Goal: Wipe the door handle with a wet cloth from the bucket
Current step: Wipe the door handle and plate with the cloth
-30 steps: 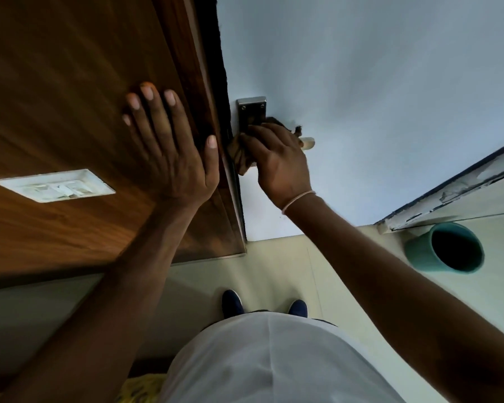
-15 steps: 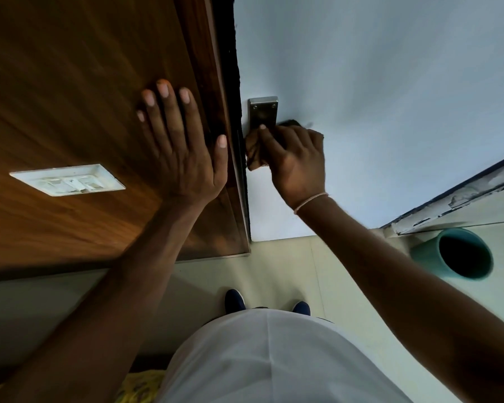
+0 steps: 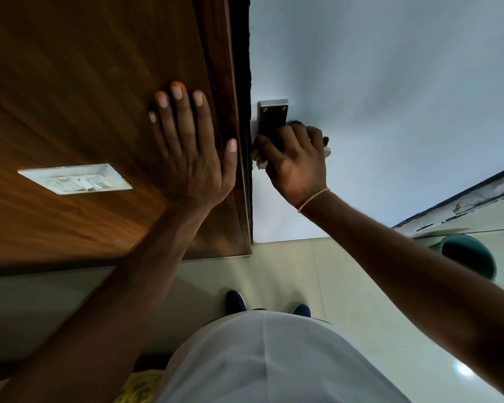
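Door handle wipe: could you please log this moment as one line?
left hand flat on wall | right hand holds cloth on door handle | bucket on floor

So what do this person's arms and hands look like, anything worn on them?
Both forearms are bare, with no sleeves showing. The right hand has a thin pale thread band around its wrist. The left hand shows no ring, watch or band, and its short fingernails are unpainted.

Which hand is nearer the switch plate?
Left. The left hand lies flat on the wood panel just beside the switch plate; the right hand grips the door handle farther off.
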The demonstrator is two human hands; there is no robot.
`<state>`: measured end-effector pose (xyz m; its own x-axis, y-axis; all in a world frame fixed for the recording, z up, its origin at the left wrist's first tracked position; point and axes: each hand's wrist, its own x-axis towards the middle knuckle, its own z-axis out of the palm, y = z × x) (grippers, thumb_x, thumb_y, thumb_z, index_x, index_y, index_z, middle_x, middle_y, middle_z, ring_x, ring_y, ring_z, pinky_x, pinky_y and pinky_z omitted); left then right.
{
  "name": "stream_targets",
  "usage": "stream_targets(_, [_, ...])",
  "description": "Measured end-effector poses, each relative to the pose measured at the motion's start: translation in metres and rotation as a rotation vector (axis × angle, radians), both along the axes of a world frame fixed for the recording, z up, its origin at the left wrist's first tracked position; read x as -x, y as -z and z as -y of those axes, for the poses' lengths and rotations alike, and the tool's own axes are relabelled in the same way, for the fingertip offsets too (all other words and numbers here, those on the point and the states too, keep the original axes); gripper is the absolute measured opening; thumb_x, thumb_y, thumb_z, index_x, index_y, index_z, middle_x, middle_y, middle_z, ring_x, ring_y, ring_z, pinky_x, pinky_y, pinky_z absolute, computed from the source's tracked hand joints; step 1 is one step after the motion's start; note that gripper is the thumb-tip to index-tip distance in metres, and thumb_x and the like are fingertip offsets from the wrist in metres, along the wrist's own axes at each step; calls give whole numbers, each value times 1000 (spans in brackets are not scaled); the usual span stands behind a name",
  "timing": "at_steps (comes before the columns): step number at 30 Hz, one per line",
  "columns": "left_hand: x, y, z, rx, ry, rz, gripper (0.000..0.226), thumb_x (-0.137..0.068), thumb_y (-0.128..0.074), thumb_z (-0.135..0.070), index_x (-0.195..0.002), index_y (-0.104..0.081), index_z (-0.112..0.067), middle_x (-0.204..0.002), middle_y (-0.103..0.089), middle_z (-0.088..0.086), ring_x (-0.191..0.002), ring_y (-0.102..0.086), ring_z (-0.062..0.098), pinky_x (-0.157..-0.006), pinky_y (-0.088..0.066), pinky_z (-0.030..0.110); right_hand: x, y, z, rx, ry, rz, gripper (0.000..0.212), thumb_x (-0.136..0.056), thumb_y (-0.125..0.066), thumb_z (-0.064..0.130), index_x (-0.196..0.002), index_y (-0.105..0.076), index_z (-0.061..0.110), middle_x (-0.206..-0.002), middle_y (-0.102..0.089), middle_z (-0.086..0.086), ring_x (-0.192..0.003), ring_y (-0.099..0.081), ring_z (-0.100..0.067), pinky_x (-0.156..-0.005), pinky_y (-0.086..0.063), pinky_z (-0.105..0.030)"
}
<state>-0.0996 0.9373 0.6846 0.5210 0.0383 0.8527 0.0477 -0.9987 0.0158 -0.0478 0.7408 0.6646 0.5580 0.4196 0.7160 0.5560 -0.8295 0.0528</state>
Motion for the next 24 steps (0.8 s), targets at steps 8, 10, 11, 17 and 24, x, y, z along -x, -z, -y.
stream_targets(8, [-1,3,-1,-10,0,-2,79,-101,-57,-40,-162,-29,3,-160,-42,35,-153,-28,51,-132,-17,59,-17,-16,5,236,-221,72,22,-96,-65,10,-94,-82,23,-98,-69,-8,-93,-68,-38,-83,-50,-44])
stream_targets(10, [-1,3,-1,-5,2,4,79,-101,-56,-40,-161,-30,4,-160,-40,35,-152,-29,52,-132,-18,59,-13,-8,14,96,-139,2,20,-98,-70,16,-113,-81,24,-102,-70,-9,-96,-67,-38,-84,-47,-44])
stream_targets(11, [-2,3,-2,-5,0,5,78,-101,-55,-40,-161,-30,4,-160,-39,35,-152,-29,52,-132,-17,59,-8,-4,18,14,-85,-34,24,-99,-71,22,-122,-78,25,-105,-71,-9,-100,-67,-38,-86,-47,-45])
stream_targets(17, [-2,3,-3,4,20,-3,77,-102,-51,-41,-161,-28,2,-161,-37,32,-152,-28,51,-133,-14,57,9,10,10,-219,124,-139,34,-95,-76,29,-129,-76,22,-116,-73,-4,-110,-66,-35,-95,-41,-48])
stream_targets(24, [-3,2,-2,5,26,9,78,-101,-54,-41,-162,-29,0,-160,-41,32,-152,-30,49,-133,-15,56,-8,-2,-4,78,-60,-6,17,-95,-65,15,-96,-80,22,-97,-68,-9,-94,-66,-36,-94,-41,-46])
